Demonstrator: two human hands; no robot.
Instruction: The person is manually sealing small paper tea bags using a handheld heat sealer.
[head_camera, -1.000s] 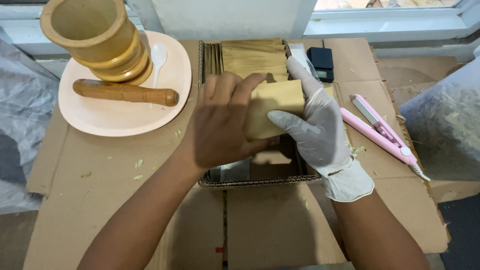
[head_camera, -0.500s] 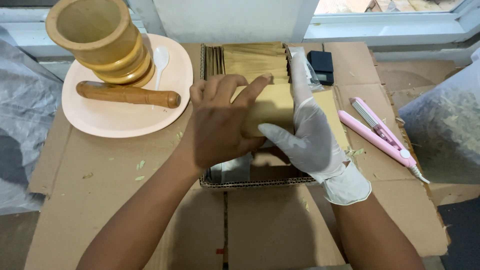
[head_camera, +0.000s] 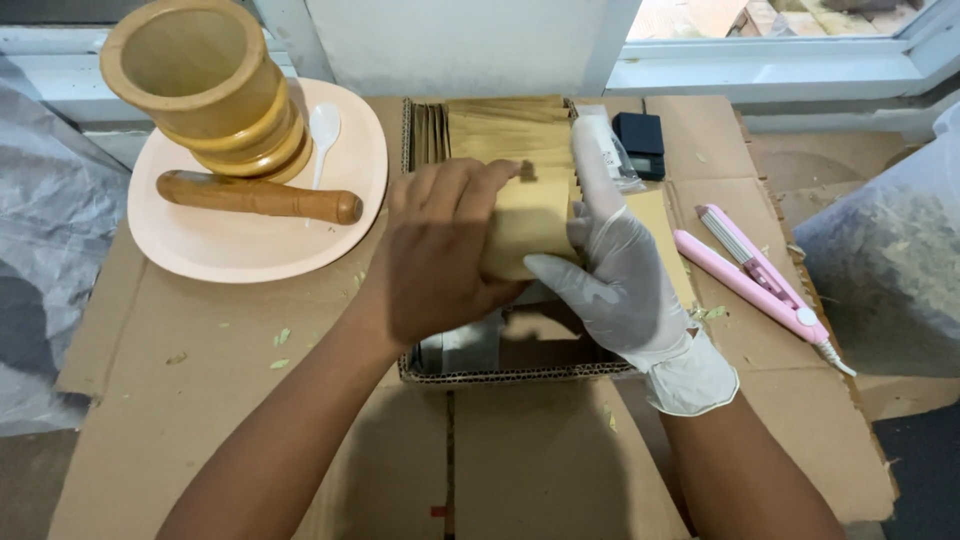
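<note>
- The shallow cardboard box sits in the middle of the cardboard-covered counter; everything below is placed relative to it.
- Over the middle of the box, the bare left hand and the white-gloved right hand hold one tan paper pouch between them.
- The left fingers are closed over the pouch's top and left side, gripping it.
- The right fingers press against the pouch's right edge, the forefinger stretched straight up along it and the thumb tucked under the lower corner.
- In the far half of the box stands a row of matching tan pouches, upright and packed close.
- Left of the box lies a pale pink plate carrying a wooden mortar, a wooden pestle lying flat, and a white plastic spoon.
- Right of the box lies a pink handheld sealer, with a clear bag of dried greenish matter beyond it.
- Just past the box's far right corner is a small black device.
</note>
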